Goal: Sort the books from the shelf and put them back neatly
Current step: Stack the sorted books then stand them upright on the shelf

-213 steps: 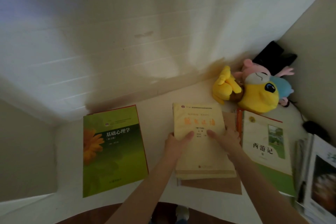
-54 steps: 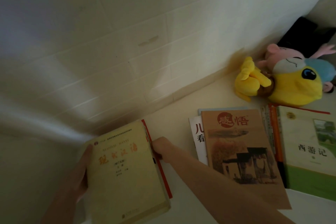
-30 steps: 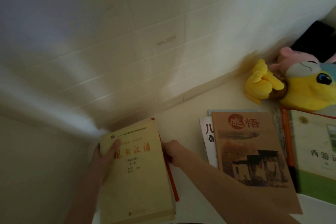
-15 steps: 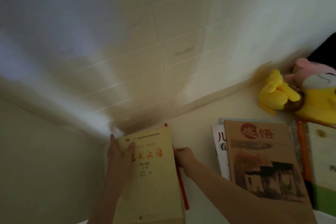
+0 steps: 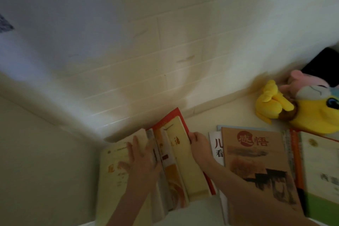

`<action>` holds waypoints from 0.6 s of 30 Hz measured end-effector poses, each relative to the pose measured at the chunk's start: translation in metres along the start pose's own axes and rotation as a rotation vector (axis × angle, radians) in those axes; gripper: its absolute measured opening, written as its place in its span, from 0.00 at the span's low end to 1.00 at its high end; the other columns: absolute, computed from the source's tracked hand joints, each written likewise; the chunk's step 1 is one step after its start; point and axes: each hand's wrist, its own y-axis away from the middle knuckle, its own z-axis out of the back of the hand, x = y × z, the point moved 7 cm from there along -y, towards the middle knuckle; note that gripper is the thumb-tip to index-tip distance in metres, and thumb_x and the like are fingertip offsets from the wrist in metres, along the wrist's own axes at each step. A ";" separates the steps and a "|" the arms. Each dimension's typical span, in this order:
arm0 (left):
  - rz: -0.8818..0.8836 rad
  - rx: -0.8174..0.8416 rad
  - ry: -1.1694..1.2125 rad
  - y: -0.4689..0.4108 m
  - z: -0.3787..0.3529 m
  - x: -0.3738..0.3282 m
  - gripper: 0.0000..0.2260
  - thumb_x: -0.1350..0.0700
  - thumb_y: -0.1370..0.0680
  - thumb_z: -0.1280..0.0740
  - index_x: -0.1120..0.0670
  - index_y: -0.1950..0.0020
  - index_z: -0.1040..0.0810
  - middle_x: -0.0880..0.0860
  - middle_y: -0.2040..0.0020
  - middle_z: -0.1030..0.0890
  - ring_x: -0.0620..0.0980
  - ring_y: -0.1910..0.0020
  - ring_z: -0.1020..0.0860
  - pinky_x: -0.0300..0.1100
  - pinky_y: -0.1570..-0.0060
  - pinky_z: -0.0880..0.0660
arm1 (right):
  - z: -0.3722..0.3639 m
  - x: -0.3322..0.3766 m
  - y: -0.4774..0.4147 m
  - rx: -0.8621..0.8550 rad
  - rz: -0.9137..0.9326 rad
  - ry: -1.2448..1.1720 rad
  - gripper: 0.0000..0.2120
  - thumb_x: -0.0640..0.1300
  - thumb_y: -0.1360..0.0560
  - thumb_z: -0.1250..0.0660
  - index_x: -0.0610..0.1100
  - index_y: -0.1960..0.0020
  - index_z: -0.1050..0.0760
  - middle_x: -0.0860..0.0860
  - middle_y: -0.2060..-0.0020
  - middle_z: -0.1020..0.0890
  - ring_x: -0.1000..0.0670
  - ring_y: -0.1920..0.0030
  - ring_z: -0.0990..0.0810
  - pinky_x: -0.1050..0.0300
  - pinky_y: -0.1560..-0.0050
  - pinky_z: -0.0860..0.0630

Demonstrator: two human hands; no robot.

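On the desk (image 5: 229, 115), at its back left corner, a cluster of yellow books (image 5: 185, 167) leans half upright. A brown book (image 5: 256, 167) lies flat just to its right. Our left hand (image 5: 142, 161) presses flat, fingers spread, on the leftmost cover. Our right hand (image 5: 199, 146) curls round the cluster's right edge, gripping it, between the cluster and the brown book.

Most of the orange title on the pale yellow paperback book (image 5: 111, 176) sits under the left hand (image 5: 141, 161). Mostly buried: white book (image 5: 217, 147), under the brown-cover book (image 5: 256, 167). Right edge clips the green-and-white book (image 5: 322, 170) (title motion-blurred), the yellow plush toy (image 5: 311, 117) and a black object (image 5: 322, 66). By the right hand (image 5: 199, 145), tilted red-edged yellow book (image 5: 183, 154): fanned covers beside it too smeared to count.
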 end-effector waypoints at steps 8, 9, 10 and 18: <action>0.007 0.016 -0.098 -0.002 -0.012 -0.001 0.35 0.29 0.26 0.57 0.40 0.27 0.71 0.58 0.25 0.72 0.62 0.26 0.70 0.70 0.31 0.57 | 0.020 0.007 0.018 -0.020 0.031 0.024 0.14 0.46 0.17 0.47 0.43 0.54 0.26 0.52 0.63 0.24 0.53 0.62 0.25 0.63 0.65 0.31; -0.018 -0.010 -0.080 -0.001 -0.012 -0.003 0.36 0.27 0.28 0.61 0.41 0.26 0.70 0.57 0.25 0.72 0.61 0.26 0.69 0.69 0.31 0.57 | 0.022 0.010 0.018 -0.033 0.042 0.038 0.13 0.46 0.17 0.47 0.43 0.54 0.26 0.53 0.63 0.24 0.53 0.62 0.25 0.64 0.66 0.32; -0.034 -0.035 -0.064 -0.001 -0.013 -0.002 0.38 0.26 0.29 0.66 0.42 0.24 0.67 0.56 0.24 0.70 0.60 0.25 0.68 0.69 0.31 0.58 | 0.025 0.013 0.019 -0.050 0.058 0.055 0.13 0.46 0.17 0.47 0.43 0.54 0.26 0.53 0.63 0.24 0.54 0.62 0.25 0.64 0.67 0.33; -0.323 -0.164 0.307 0.018 0.014 -0.083 0.32 0.28 0.27 0.63 0.37 0.26 0.63 0.42 0.26 0.71 0.41 0.28 0.72 0.48 0.29 0.70 | 0.061 0.039 0.028 -0.171 0.209 0.164 0.13 0.47 0.18 0.45 0.44 0.52 0.25 0.52 0.61 0.23 0.55 0.63 0.26 0.66 0.67 0.36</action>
